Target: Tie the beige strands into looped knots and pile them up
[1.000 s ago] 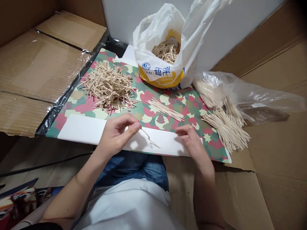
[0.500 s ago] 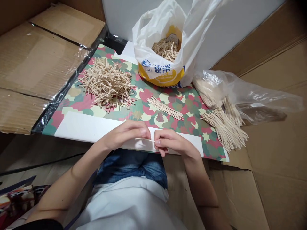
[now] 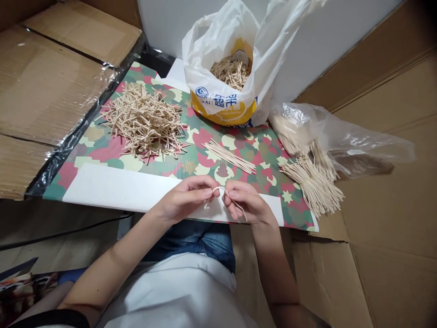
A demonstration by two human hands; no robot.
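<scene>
A thin pale stick (image 3: 221, 188), bent into a small arch, spans the gap between my hands above the white strip at the board's near edge. My left hand (image 3: 187, 196) pinches one side of it between thumb and fingers. On the other side, my right hand (image 3: 248, 199) grips it too, and its free end slants down past the fingers. Just beyond my hands lies a small row of straight pale sticks (image 3: 230, 157). A loose heap of short pale pieces (image 3: 145, 120) rests farther off to the left.
A white and yellow plastic bag (image 3: 221, 105) with more short pieces inside stands at the back of the patterned board (image 3: 164, 171). Tied stick bundles (image 3: 319, 189) and a clear plastic bag (image 3: 362, 143) lie at the right. Cardboard (image 3: 61, 82) borders the left side.
The stick was nearly straight between my hands and is now bent into an arch, with an end showing below my right fingers. The view has shifted slightly.
</scene>
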